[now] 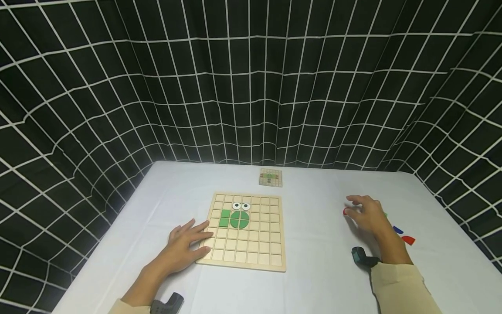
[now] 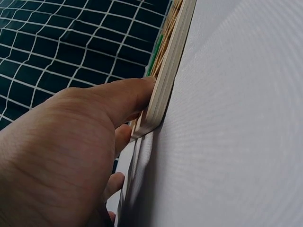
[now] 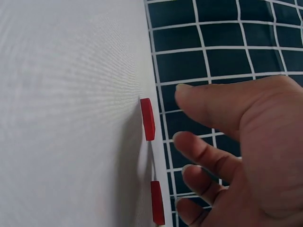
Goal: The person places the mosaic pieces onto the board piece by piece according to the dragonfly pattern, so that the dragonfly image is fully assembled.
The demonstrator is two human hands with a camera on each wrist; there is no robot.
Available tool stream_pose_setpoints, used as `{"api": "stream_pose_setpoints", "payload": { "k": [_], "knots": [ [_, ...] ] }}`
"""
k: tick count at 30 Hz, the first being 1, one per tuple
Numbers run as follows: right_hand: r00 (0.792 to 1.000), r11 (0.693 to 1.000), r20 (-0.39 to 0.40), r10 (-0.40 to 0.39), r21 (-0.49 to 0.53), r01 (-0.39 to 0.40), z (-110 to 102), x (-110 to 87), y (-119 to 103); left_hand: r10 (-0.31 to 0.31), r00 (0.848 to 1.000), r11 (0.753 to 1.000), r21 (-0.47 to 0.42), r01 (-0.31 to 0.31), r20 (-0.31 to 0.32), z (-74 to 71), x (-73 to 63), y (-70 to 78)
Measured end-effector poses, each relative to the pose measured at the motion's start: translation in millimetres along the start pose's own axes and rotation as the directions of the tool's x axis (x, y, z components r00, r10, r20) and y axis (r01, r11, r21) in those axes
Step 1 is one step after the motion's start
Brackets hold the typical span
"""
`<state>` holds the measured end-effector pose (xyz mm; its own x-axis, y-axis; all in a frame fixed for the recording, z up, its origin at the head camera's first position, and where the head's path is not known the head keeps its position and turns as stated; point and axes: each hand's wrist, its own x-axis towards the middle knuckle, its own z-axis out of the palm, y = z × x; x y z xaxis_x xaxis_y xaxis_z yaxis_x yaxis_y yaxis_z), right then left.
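Note:
A square wooden grid board lies on the white table. Two round eye pieces sit on it above a green disc made of quarter pieces, with green squares just left of that. My left hand rests along the board's left edge, fingers spread, and the left wrist view shows the thumb against the rim. Over on the right, my right hand is above the table with fingers loosely bent and apart. Below it lies a red piece, with another red piece nearby.
Behind the board lies a small picture card showing a similar grid. Near my right wrist are a blue piece, a red quarter piece and a partly hidden green piece. A black curtain with white grid lines surrounds the table.

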<state>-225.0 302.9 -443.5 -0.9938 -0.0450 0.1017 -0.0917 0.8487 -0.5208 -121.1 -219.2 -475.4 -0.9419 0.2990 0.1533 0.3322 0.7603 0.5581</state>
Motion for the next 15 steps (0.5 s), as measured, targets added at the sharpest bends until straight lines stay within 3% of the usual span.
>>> {"api": "stream_pose_setpoints", "payload": {
  "k": [15],
  "knots": [
    [0.999,0.999,0.026,0.019,-0.049,-0.018,1.7,-3.6,10.4,0.004,1.000,1.000,-0.003,-0.005,-0.009,2.5,-0.8,-2.6]
  ]
}}
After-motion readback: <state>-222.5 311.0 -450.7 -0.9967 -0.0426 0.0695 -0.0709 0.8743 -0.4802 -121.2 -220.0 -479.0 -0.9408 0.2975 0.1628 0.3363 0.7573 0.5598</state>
